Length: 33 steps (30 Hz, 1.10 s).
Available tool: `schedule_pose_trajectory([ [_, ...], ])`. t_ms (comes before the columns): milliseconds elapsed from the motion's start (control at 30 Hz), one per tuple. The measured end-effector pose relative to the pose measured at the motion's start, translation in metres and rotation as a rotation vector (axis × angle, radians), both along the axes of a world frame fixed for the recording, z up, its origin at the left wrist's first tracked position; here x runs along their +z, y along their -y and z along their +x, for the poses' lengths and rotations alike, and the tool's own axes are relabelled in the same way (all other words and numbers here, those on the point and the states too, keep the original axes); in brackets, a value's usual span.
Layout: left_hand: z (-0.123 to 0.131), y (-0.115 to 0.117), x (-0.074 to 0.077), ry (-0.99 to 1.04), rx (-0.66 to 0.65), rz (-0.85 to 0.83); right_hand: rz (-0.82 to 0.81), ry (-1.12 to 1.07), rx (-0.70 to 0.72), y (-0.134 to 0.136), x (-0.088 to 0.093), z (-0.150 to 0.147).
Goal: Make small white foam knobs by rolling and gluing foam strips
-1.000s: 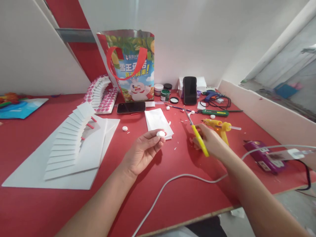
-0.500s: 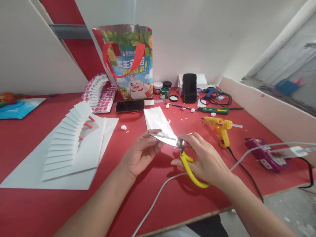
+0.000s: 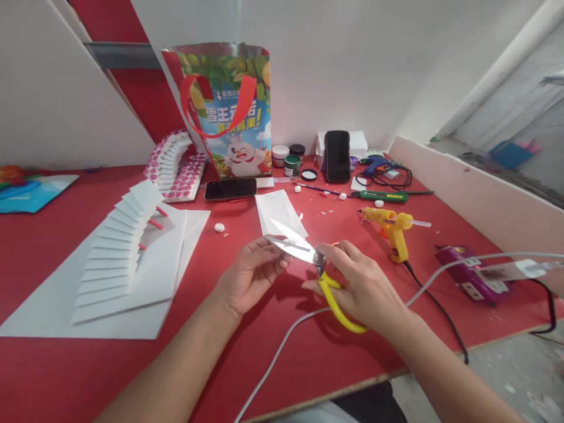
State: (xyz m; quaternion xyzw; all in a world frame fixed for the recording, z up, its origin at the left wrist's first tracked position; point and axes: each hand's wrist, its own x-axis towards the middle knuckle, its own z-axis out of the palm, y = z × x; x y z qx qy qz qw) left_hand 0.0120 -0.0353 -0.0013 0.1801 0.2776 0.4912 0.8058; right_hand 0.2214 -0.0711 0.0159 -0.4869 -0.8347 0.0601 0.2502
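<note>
Three jars (image 3: 291, 166) (contents hidden) stand beyond scissors (image 3: 328, 288) in the right hand (image 3: 361, 288).

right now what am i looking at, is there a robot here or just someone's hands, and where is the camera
No robot: these are a person's two bare hands, filmed by one camera worn on the head, looking forward and down, so the arms enter from the bottom. The right hand grips yellow-handled scissors, blades open and pointing left. The left hand has its fingertips pinched at the blades; what they hold is too small to tell. Below is a red table. On it are a white paper staircase model, a yellow glue gun, a phone lying flat, a white cable and, at the back, a printed shopping bag.
</note>
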Motion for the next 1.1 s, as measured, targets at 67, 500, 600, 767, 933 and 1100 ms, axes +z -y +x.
schedule_pose_trajectory([
  [67,0.000,0.000,0.000,-0.006,-0.003,-0.005,0.022,0.001,0.005,0.000,-0.001,0.000],
  [500,0.000,0.001,0.007,0.007,-0.105,-0.026,-0.164,-0.266,-0.246,0.004,-0.001,0.002],
  [600,-0.002,0.001,0.006,0.039,-0.112,-0.036,-0.246,-0.371,-0.404,-0.001,-0.001,0.010],
  [767,-0.003,-0.001,0.005,0.024,-0.065,-0.060,-0.244,-0.348,-0.510,-0.010,0.004,0.019],
  [933,-0.003,-0.001,0.007,-0.020,-0.020,-0.034,-0.199,-0.206,-0.560,-0.030,0.014,0.014],
  [1100,-0.003,-0.001,0.008,-0.068,-0.013,0.060,-0.174,-0.154,-0.582,-0.055,0.002,0.012],
])
